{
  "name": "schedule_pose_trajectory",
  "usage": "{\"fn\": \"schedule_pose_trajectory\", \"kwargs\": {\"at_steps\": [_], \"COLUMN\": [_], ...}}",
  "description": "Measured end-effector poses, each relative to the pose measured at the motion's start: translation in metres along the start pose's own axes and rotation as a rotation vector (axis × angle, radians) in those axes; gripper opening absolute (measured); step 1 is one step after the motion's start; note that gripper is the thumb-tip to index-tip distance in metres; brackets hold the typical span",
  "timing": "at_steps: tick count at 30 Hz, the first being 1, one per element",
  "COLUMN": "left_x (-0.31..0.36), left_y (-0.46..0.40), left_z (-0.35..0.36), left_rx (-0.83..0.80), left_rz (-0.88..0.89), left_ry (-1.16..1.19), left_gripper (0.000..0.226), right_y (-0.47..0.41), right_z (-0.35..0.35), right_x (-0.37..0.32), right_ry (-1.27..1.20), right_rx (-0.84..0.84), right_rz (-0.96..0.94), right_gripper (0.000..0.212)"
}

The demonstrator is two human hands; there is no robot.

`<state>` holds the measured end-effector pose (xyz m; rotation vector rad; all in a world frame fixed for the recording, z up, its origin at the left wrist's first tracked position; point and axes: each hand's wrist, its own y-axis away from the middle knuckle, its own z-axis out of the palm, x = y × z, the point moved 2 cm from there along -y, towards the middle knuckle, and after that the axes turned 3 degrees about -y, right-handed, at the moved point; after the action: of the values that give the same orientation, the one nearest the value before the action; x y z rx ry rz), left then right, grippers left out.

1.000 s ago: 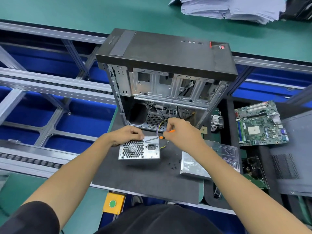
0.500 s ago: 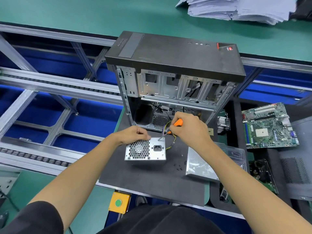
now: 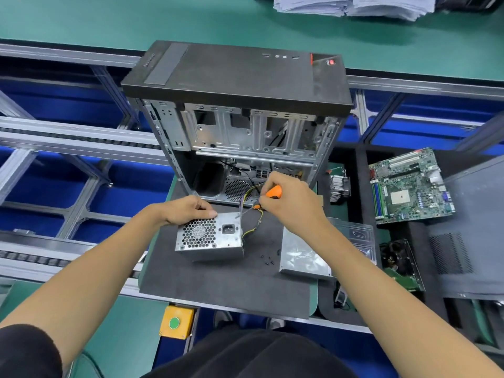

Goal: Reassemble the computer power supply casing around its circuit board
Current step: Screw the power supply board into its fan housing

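PSU | L hand steadies top; R hand angles screwdriver

power supply before computer case, motherboard right

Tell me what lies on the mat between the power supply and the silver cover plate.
In the head view, small black screws lie scattered on the dark mat between the power supply and the silver cover plate; otherwise bare.
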<state>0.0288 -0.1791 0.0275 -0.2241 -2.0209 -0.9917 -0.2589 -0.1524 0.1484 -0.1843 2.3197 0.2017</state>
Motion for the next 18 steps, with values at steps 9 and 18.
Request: {"fn": "schedule_pose_trajectory", "kwargs": {"at_steps": [9, 18], "left_x": [-0.007, -0.015], "left_y": [0.006, 0.004], "left_z": [0.008, 0.009], "left_rx": [0.091, 0.109], "left_rz": [0.002, -0.033], "left_ry": [0.030, 0.109], "left_gripper": [0.053, 0.049], "right_y": [-0.037, -0.054], "right_z": [0.037, 0.048], "right_x": [-0.035, -0.034], "right_ry": [0.048, 0.136], "right_rx": [-0.196, -0.240], "right_rz": [-0.276, -0.306], "right_gripper": [0.008, 0.008]}}
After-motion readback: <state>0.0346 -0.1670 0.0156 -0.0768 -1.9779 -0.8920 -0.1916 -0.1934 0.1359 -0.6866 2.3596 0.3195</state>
